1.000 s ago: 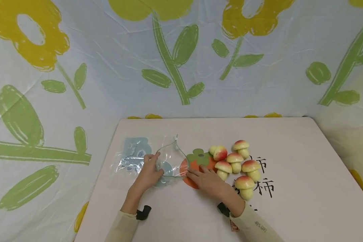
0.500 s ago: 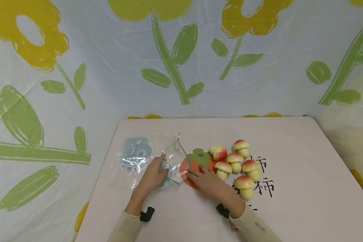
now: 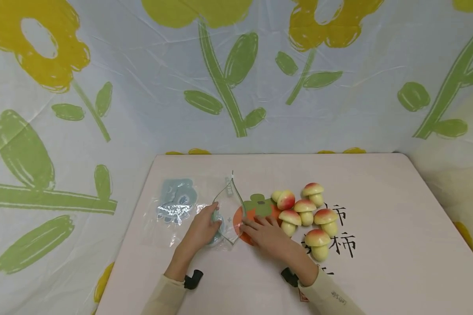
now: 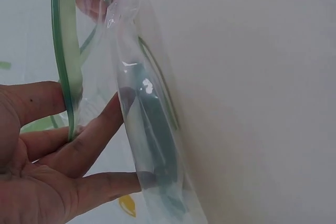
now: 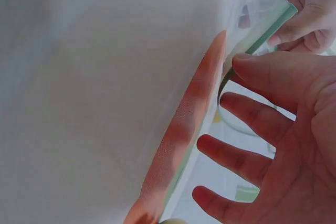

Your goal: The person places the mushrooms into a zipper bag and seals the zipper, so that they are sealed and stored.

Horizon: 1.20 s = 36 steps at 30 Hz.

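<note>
Clear plastic forms the green-edged bag (image 3: 225, 205) that lies on the left part of the pale pink tabletop (image 3: 378, 210); the left hand (image 3: 199, 225) pinches one edge of its mouth and the right hand (image 3: 271, 236) lightly pinches the other between thumb and forefinger, presumably so that the two lips stand apart; just beside the right hand cluster six pale-yellow mushroom shapes with red-tinted caps (image 3: 305, 205), seemingly placed for easy reach.
</note>
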{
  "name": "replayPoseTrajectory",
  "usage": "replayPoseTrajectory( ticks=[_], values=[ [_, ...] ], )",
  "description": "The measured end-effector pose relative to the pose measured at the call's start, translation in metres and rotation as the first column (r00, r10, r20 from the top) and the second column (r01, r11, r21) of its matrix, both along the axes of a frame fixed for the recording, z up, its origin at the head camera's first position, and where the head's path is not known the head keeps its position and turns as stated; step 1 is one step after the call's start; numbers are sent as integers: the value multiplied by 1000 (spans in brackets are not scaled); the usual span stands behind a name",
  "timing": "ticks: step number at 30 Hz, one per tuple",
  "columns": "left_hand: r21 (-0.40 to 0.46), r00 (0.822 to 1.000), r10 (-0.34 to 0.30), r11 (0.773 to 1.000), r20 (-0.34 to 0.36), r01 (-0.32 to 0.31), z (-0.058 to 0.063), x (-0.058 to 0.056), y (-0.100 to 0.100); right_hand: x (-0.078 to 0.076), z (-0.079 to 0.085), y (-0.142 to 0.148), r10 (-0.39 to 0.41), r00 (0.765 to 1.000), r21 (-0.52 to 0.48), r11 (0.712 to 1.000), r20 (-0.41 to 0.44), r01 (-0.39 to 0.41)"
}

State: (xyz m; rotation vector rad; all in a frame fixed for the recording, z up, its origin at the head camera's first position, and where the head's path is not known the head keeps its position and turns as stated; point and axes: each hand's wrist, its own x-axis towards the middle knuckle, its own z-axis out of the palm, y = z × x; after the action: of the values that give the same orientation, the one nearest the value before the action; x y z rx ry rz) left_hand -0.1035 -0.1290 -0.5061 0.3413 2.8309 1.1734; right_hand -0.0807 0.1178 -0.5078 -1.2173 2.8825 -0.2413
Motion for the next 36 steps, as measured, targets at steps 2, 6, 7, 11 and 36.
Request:
replayPoseTrajectory(
  ticks=[2,6,7,11,36],
  values=[
    [-5,1000,-4,1000,-3,4,0,-1,1,0,0,0,-2,1000,-20,1000,0,2],
    [-14,1000,-2,1000,9,2,1,-1,3,-1,4,1,-4,1000,-76,997,4,5],
    [-17,1000,-1,1000,10,1,1,-1,3,0,6,1,-6,1000,-94,996,-1,6],
    [-23,1000,9,1000,30,-8,3,-2,5,0,16,6,-12,998,-186,983,-60,1],
    [-25,998,24,999,66,-23,8,-1,6,8,54,75,-205,978,-522,832,28,189]
  ],
)
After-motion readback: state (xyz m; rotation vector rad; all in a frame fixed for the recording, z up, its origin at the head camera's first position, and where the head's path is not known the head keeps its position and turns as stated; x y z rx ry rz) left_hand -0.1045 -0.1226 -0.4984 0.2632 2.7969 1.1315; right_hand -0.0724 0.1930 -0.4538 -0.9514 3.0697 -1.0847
